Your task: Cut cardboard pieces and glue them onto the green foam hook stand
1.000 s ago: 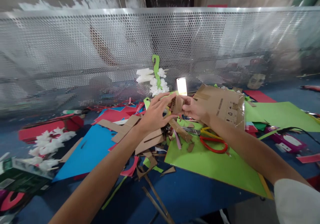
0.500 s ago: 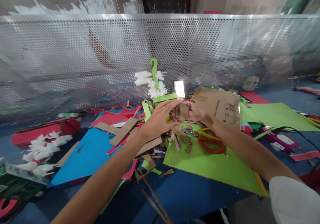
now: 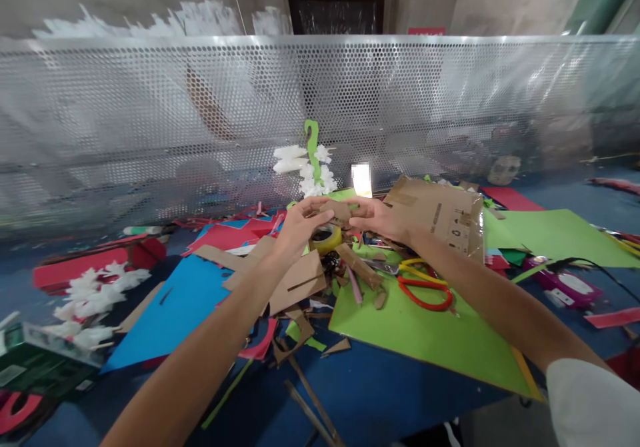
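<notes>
Between both hands is a small piece of brown cardboard [image 3: 340, 212], raised a little above the littered table. My left hand [image 3: 300, 224] grips its left side, thumb on the near face. From the right, my right hand [image 3: 376, 217] pinches the other side with thumb and fingers. Just below the piece lies a roll of yellow tape [image 3: 327, 239]. Scissors with red and yellow handles [image 3: 425, 294] rest on a green sheet [image 3: 400, 340] beneath my right forearm. A flat cardboard box piece [image 3: 440, 217] lies behind my right hand.
A perforated metal screen [image 3: 240, 114] stands along the back. White flower-like shapes on a green strip [image 3: 315, 167] stand before it. On the left are a blue sheet [image 3: 170, 314] and a green box [image 3: 45, 360]; a purple glue gun [image 3: 563, 284] lies at right.
The cardboard piece has turned in my hands and now lies flatter. My left hand has drawn back to the left with its fingers closed round the edge, uncovering the tape roll.
</notes>
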A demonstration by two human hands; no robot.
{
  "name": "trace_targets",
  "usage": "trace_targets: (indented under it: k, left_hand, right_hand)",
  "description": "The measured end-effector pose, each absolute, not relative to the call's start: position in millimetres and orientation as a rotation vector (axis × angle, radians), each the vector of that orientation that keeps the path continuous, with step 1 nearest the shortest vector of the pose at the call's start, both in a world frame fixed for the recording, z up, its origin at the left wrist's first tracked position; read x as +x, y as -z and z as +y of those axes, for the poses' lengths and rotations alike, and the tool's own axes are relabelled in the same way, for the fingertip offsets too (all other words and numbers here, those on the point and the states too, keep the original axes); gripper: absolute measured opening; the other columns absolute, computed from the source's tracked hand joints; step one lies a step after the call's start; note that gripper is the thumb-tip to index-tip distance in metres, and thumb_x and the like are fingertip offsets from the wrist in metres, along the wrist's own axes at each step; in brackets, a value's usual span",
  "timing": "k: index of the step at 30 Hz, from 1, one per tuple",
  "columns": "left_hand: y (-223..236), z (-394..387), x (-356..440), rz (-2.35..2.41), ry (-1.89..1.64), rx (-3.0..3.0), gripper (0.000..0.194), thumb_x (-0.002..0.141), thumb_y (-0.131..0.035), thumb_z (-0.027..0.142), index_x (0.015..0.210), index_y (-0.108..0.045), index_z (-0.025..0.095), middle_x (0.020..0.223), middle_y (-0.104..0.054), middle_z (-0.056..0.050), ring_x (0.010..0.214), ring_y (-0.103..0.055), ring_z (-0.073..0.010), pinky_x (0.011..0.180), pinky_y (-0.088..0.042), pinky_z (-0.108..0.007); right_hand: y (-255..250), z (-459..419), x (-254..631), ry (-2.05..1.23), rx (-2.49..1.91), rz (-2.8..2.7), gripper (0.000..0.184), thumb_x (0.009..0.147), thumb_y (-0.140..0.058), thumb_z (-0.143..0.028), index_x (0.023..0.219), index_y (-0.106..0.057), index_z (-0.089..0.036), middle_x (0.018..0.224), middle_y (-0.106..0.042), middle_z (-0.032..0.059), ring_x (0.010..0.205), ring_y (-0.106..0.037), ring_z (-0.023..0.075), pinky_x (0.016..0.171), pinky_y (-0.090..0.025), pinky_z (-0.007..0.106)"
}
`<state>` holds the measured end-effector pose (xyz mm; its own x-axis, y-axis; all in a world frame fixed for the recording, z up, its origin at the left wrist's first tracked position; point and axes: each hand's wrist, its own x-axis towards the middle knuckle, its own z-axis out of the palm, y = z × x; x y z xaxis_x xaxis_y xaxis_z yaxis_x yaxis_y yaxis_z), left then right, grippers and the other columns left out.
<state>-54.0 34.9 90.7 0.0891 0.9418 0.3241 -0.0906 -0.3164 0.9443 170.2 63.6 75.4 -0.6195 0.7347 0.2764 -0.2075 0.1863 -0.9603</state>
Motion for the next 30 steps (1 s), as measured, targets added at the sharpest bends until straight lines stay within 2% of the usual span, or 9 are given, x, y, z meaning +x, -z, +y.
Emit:
trace_targets:
  k: [4, 7, 12, 16, 18, 21, 23, 27, 30]
  left_hand:
    - [-87.2, 36.0, -55.7, 0.890, -1.397, 1.451, 0.050, 0.068, -0.090, 0.035, 0.114, -0.076, 0.020, 0.088, -0.071, 0.000, 0.077, -0.068, -0.0134, 0.073, -0.056, -0.025]
    - [-87.5, 36.1, -57.2, 0.930, -1.391, 1.594, 0.046, 0.072, -0.087, 0.037, 0.114, -0.077, 0.021, 0.090, -0.069, 0.000, 0.073, -0.066, -0.0126, 0.070, -0.055, -0.025]
    - [-86.5, 43.7, -61.5, 1.028, -1.450, 1.713, 0.034, 0.073, -0.084, 0.041, 0.098, -0.077, 0.019, 0.086, -0.071, -0.002, 0.073, -0.067, -0.0153, 0.071, -0.055, -0.028]
    - [-85.7, 49.9, -67.6, 1.053, -1.554, 1.618, 0.035, 0.070, -0.085, 0.042, 0.087, -0.065, 0.019, 0.079, -0.069, 0.000, 0.075, -0.068, -0.0154, 0.072, -0.053, -0.027]
    - [-85.9, 51.0, -71.7, 1.049, -1.541, 1.585, 0.043, 0.068, -0.086, 0.038, 0.098, -0.062, 0.020, 0.079, -0.066, 0.003, 0.074, -0.068, -0.0149, 0.073, -0.055, -0.027]
    - [-85.8, 51.9, -77.5, 1.040, -1.437, 1.650, 0.061, 0.071, -0.084, 0.032, 0.126, -0.059, 0.024, 0.085, -0.064, 0.004, 0.076, -0.070, -0.0155, 0.074, -0.058, -0.030]
    - [-85.3, 52.9, -80.0, 1.049, -1.369, 1.720, 0.060, 0.075, -0.080, 0.032, 0.131, -0.060, 0.025, 0.088, -0.065, 0.003, 0.075, -0.070, -0.0157, 0.072, -0.060, -0.031]
    - [-86.1, 53.7, -81.1, 1.062, -1.328, 1.666, 0.038, 0.075, -0.082, 0.038, 0.105, -0.064, 0.021, 0.081, -0.066, 0.002, 0.069, -0.068, -0.0156, 0.066, -0.060, -0.029]
    - [-88.1, 50.9, -78.8, 1.075, -1.343, 1.603, 0.042, 0.070, -0.088, 0.046, 0.086, -0.060, 0.020, 0.070, -0.065, 0.002, 0.067, -0.066, -0.0153, 0.063, -0.059, -0.027]
  right_hand:
    - [-77.9, 58.9, 160.7, -1.313, -0.569, -1.681, 0.055, 0.084, -0.088, -0.038, 0.132, -0.069, -0.019, 0.099, -0.081, 0.0051, 0.090, -0.078, 0.0206, 0.089, -0.067, 0.039]
    - [-77.5, 60.0, 159.1, -1.273, -0.611, -1.685, 0.051, 0.084, -0.087, -0.038, 0.129, -0.072, -0.019, 0.095, -0.082, 0.0050, 0.086, -0.078, 0.0206, 0.089, -0.067, 0.040]
    - [-75.8, 65.5, 162.3, -1.263, -0.637, -1.701, 0.051, 0.081, -0.090, -0.041, 0.124, -0.073, -0.019, 0.093, -0.082, 0.0058, 0.081, -0.078, 0.0215, 0.087, -0.068, 0.044]
    - [-74.5, 66.7, 163.7, -1.229, -0.664, -1.697, 0.043, 0.081, -0.090, -0.040, 0.116, -0.074, -0.020, 0.091, -0.082, 0.0053, 0.079, -0.078, 0.0208, 0.086, -0.068, 0.044]
    - [-74.4, 66.7, 164.5, -1.216, -0.685, -1.680, 0.040, 0.082, -0.089, -0.038, 0.114, -0.074, -0.020, 0.093, -0.082, 0.0056, 0.081, -0.078, 0.0207, 0.088, -0.068, 0.044]
    - [-75.7, 65.9, 166.2, -1.187, -0.720, -1.667, 0.041, 0.083, -0.088, -0.037, 0.117, -0.073, -0.020, 0.097, -0.082, 0.0071, 0.081, -0.078, 0.0217, 0.087, -0.068, 0.046]
    - [-77.7, 64.1, 167.3, -1.168, -0.725, -1.685, 0.044, 0.084, -0.087, -0.037, 0.122, -0.073, -0.020, 0.098, -0.082, 0.0078, 0.082, -0.079, 0.0221, 0.087, -0.068, 0.046]
    - [-82.6, 58.8, 168.2, -1.174, -0.689, -1.715, 0.048, 0.085, -0.086, -0.036, 0.128, -0.073, -0.019, 0.092, -0.081, 0.0053, 0.081, -0.078, 0.0209, 0.090, -0.067, 0.046]
    - [-83.8, 57.8, 167.8, -1.200, -0.651, -1.709, 0.050, 0.084, -0.087, -0.037, 0.129, -0.074, -0.020, 0.092, -0.081, 0.0050, 0.084, -0.078, 0.0211, 0.091, -0.067, 0.044]
